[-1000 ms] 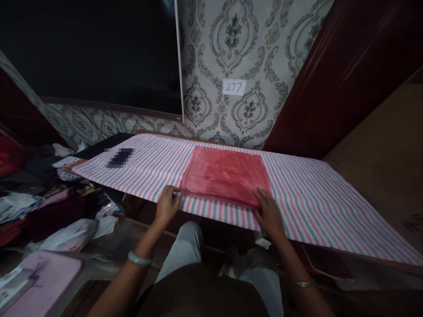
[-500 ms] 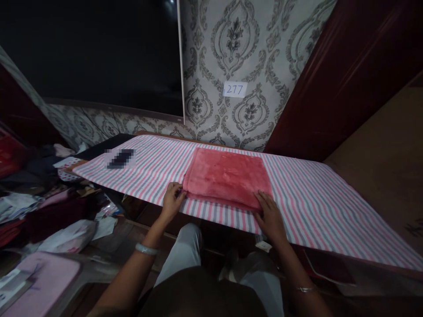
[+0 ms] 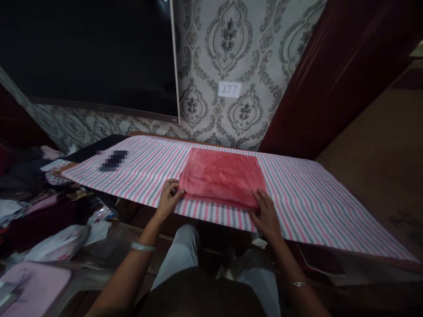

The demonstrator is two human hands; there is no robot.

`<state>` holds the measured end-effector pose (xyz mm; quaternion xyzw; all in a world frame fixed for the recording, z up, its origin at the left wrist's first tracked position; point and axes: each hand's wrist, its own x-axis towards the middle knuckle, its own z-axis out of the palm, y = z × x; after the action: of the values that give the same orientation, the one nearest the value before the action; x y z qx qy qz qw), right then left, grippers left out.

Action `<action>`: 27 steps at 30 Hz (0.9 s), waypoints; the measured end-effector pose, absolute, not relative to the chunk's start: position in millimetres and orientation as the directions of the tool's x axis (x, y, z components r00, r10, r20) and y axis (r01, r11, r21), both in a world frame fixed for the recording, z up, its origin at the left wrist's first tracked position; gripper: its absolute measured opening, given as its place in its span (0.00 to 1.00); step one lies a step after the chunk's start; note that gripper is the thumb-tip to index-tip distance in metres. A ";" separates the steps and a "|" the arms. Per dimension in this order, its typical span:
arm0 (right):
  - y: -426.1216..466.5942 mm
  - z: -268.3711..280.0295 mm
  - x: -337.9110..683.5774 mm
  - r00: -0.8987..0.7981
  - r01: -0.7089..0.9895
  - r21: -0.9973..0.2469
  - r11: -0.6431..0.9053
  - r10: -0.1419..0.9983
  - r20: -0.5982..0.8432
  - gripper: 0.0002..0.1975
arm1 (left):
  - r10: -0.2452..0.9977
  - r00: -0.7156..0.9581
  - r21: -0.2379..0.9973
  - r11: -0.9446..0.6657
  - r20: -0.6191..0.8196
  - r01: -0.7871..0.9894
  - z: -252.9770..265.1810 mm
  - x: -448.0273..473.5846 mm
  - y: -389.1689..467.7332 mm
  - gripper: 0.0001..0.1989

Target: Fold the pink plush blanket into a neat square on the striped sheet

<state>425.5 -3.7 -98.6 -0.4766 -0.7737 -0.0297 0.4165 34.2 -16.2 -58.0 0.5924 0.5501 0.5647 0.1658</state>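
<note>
Folded red towel [image 3: 224, 177] lies flat at frame centre on the striped cloth [image 3: 310, 198] covering the table. Left hand [image 3: 168, 199], lower centre-left, pinches the towel's near left corner between its fingertips. Right hand [image 3: 266, 214], lower centre-right, rests released, fingers spread flat on the towel's near right corner. A paper label [image 3: 229, 89] is fixed to the patterned wall above

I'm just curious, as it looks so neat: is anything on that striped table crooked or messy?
Not on the table: the folded red towel lies flat and square on the striped cloth, a hand at each near corner. The only mess is the clothes heap on the left.
</note>
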 end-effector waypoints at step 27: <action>0.9 -79.0 460.4 0.157 0.096 -0.972 0.215 0.961 0.228 0.14 | 0.919 -0.138 0.838 -0.266 0.370 0.476 -49.9 23.5 -6.1 0.23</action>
<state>460.4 0.9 -79.0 -0.5000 -0.5285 0.3773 0.5730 23.5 -6.1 -49.9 0.6181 0.5642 0.5007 0.2210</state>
